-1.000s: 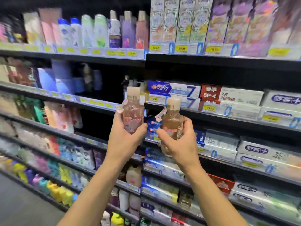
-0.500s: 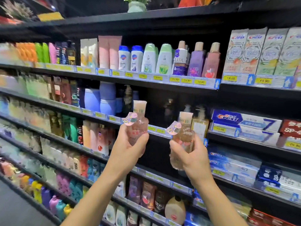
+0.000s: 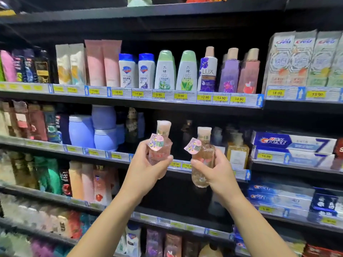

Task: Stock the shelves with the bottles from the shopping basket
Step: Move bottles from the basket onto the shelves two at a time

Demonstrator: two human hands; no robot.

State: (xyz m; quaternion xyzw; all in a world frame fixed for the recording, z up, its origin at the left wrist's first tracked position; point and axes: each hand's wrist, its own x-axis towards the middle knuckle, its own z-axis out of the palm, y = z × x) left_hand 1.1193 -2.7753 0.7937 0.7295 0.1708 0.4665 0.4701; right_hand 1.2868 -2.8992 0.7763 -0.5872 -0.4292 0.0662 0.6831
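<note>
Obs: pink bottle (image 3: 161,156) — clear plastic, glossy, smooth. The peach bottle (image 3: 202,164) is the same clear glossy plastic, faceted at the shoulder. Its cap (image 3: 204,133) looks matt under shiny film. The round tags (image 3: 155,144) are printed, paper or film, cannot tell which. The shelf (image 3: 167,15) is black and matt, probably painted metal. The price strips (image 3: 204,98) — glossy clear plastic over paper labels. The toothpaste boxes (image 3: 293,142) are glossy card.

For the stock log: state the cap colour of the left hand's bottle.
Pale pink cap, seen best in head view.
</note>
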